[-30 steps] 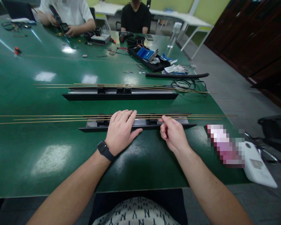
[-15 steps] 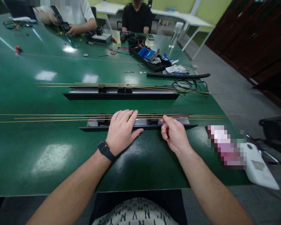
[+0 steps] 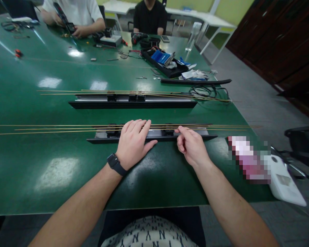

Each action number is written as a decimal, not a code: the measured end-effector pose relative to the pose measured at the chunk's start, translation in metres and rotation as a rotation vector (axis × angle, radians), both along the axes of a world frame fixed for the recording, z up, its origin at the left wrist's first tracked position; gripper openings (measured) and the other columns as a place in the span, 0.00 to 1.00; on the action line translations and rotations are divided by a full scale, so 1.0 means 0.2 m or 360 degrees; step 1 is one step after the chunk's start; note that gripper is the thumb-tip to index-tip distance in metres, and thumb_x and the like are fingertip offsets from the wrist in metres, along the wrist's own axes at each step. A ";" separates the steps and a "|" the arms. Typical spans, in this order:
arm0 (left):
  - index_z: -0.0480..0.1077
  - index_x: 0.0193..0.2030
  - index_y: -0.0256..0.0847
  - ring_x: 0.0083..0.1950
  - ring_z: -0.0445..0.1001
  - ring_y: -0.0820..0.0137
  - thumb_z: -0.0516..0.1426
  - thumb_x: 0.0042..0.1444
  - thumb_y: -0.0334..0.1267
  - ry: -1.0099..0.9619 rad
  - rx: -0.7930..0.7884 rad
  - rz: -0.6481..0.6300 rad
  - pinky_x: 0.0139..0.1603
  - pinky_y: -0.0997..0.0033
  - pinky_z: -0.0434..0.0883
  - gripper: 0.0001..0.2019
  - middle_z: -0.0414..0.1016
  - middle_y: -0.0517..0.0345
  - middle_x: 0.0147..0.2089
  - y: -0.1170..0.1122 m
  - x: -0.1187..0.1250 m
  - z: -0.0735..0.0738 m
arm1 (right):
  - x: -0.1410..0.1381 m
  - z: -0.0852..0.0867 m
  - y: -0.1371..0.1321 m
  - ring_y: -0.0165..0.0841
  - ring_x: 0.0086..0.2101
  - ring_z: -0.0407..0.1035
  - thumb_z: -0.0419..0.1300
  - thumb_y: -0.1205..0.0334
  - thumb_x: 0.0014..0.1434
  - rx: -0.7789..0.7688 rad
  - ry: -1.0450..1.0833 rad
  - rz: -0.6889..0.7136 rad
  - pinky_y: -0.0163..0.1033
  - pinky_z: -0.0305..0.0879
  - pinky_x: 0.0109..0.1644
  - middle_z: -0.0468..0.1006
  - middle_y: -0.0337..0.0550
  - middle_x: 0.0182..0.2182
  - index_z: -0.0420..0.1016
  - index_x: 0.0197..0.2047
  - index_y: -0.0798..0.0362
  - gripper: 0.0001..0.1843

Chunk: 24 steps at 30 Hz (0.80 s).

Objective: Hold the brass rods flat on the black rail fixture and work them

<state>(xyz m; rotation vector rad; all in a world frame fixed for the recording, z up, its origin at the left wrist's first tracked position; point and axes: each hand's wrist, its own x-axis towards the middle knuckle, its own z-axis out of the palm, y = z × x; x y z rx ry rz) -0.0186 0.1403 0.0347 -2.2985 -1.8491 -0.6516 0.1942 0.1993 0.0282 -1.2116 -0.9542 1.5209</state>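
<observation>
We see a long black rail (image 3: 195, 137) lying flat on the green worktop (image 3: 54, 171), stretching left to right. Three thin gold rods (image 3: 54, 128) lie along its top and stick out far past its left end. Small black blocks (image 3: 167, 130) sit on the rail under the rods.

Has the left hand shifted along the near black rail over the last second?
No. The left hand lies flat at the same spot on the near black rail, fingers across the brass rods, as before; only the camera nudged slightly.

Green table (image 3: 54, 171); grey floor (image 3: 257, 103); dark cabinets (image 3: 280, 41).
</observation>
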 end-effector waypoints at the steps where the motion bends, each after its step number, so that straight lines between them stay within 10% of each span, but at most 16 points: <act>1: 0.65 0.69 0.36 0.67 0.68 0.51 0.60 0.64 0.50 0.0005 -0.0001 0.0004 0.71 0.48 0.60 0.31 0.73 0.41 0.63 0.00 0.00 0.00 | 0.00 0.00 0.00 0.23 0.10 0.54 0.70 0.50 0.58 0.0001 0.0008 -0.0004 0.28 0.43 0.12 0.68 0.33 0.13 0.78 0.36 0.57 0.17; 24: 0.64 0.69 0.36 0.67 0.68 0.51 0.60 0.63 0.50 -0.0002 -0.0019 0.0008 0.71 0.47 0.60 0.31 0.73 0.41 0.64 0.00 0.00 0.00 | 0.00 0.00 0.00 0.23 0.10 0.54 0.70 0.46 0.56 0.0009 -0.0002 -0.0023 0.29 0.43 0.11 0.67 0.32 0.12 0.74 0.34 0.55 0.19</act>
